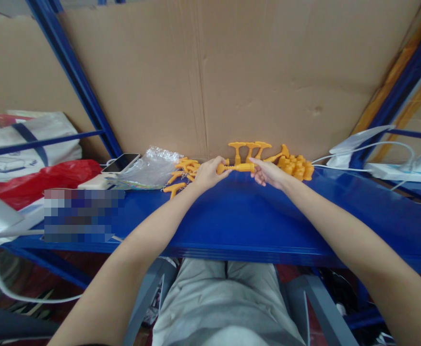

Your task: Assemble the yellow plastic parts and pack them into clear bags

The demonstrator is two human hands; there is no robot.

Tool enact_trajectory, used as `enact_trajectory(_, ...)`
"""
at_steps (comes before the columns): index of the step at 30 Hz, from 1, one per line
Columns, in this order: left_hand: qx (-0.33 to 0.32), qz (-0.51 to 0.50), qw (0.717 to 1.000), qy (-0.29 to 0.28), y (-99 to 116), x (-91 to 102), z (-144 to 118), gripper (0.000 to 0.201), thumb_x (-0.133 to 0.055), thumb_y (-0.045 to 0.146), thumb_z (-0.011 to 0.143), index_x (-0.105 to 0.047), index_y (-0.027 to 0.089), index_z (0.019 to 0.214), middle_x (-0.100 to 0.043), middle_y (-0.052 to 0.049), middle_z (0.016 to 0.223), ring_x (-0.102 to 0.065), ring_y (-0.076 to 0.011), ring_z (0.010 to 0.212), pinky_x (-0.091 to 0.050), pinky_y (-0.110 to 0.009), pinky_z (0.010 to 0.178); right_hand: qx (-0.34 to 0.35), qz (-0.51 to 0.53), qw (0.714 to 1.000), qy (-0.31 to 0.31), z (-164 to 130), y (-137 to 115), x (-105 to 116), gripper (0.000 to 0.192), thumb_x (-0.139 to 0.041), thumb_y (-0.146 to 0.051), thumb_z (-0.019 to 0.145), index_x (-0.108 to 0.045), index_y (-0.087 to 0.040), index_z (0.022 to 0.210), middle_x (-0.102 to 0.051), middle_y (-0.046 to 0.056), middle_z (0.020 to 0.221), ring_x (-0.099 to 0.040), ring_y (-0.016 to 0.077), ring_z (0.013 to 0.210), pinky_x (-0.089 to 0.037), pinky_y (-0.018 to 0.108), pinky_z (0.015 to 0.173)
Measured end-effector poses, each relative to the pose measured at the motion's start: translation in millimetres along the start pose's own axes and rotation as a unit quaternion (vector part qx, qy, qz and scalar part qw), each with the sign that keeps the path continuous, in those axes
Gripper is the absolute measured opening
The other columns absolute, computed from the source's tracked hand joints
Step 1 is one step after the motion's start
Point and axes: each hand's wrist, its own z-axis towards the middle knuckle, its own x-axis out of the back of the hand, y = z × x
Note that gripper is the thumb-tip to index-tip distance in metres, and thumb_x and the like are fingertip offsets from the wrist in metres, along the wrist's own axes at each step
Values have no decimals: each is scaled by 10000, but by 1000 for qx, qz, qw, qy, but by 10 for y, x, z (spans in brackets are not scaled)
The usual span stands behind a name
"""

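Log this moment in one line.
left hand: holding yellow part, left end | right hand: holding its right end | behind: T-shaped yellow pieces

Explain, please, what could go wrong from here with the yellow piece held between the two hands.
The left hand and right hand grip the yellow piece near its ends, so it might slip and drop onto the blue table if either grip loosens.
The right hand is close to the yellow pile, and could knock it.
The left hand is beside the loose yellow parts, and might push them out of place.
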Motion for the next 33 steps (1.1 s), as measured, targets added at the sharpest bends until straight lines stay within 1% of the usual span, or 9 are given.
enact_trajectory(10, -3, 15, 1000, -9, 18, 9, -6, 257, -664, 417, 858, -586, 219, 1003, -733, -49, 921, -692, -207, 856, -493, -272, 727, -62, 75, 995, 21, -36, -49, -44, 426, -456, -490, 1000, -518, -190, 703, -552, -13, 466, -399, 65, 303, -310, 180, 310)
enact_trajectory(13, -8, 24, 1000, -16, 4, 6, 6, 236, -647, 400, 873, -597, 217, 1012, -735, -60, 945, -695, -215, 881, -503, -283, 751, -84, 80, 993, 3, -26, -48, -28, 442, -432, -491, 1008, -542, -182, 711, -588, 13, 483, -480, 83, 346, -368, 178, 354)
enact_trajectory(16, -33, 31, 998, -42, -4, 6, 17, 232, -611, 339, 900, -612, 211, 1094, -741, -78, 1016, -699, -222, 938, -511, -302, 809, -85, 97, 992, -1, -13, -58, 16, 366, -446, -433, 1011, -563, -182, 771, -694, 47, 624, -567, 97, 426, -439, 186, 425)
enact_trajectory(20, -70, 45, 993, -83, 11, 13, 16, 388, -549, 255, 925, -559, 210, 1309, -732, -90, 1141, -693, -223, 1028, -506, -330, 897, -25, 97, 992, 80, 17, -80, 168, 175, -554, -329, 959, -571, -198, 845, -688, 15, 660, -570, 91, 450, -458, 191, 472)
enact_trajectory(23, -46, 64, 991, -107, 25, 24, 15, 404, -538, 251, 920, -576, 216, 1321, -740, -86, 1123, -701, -233, 1010, -512, -344, 894, 41, 10, 983, 178, 56, -73, 359, 148, -603, -337, 910, -570, -207, 848, -671, 21, 675, -596, 112, 492, -476, 222, 516)
enact_trajectory(25, -21, 72, 988, -132, 28, 31, 18, 313, -540, 263, 910, -665, 202, 1191, -755, -90, 1045, -714, -253, 954, -524, -352, 848, 81, -111, 962, 236, 74, -59, 488, 168, -644, -328, 862, -557, -209, 782, -661, 41, 673, -630, 152, 557, -486, 254, 558)
enact_trajectory(28, -10, 88, 982, -168, 31, 42, 25, 238, -524, 265, 907, -734, 178, 976, -760, -107, 955, -721, -273, 897, -529, -352, 783, 113, -323, 893, 293, 73, -38, 624, 206, -692, -329, 786, -542, -211, 709, -655, 83, 667, -676, 252, 725, -491, 311, 636)
enact_trajectory(30, -17, 104, 978, -181, 40, 52, 30, 252, -506, 258, 910, -741, 175, 944, -761, -109, 946, -720, -268, 888, -528, -342, 767, 108, -424, 850, 293, 65, -23, 662, 210, -694, -365, 771, -568, -200, 734, -678, 124, 729, -684, 310, 843, -490, 344, 688)
enact_trajectory(33, -23, 123, 973, -196, 74, 77, 32, 280, -481, 257, 921, -743, 172, 974, -762, -106, 971, -718, -260, 907, -528, -336, 780, 74, -512, 814, 265, 59, -1, 659, 283, -655, -438, 804, -630, -161, 856, -707, 179, 880, -680, 343, 946, -493, 381, 752)
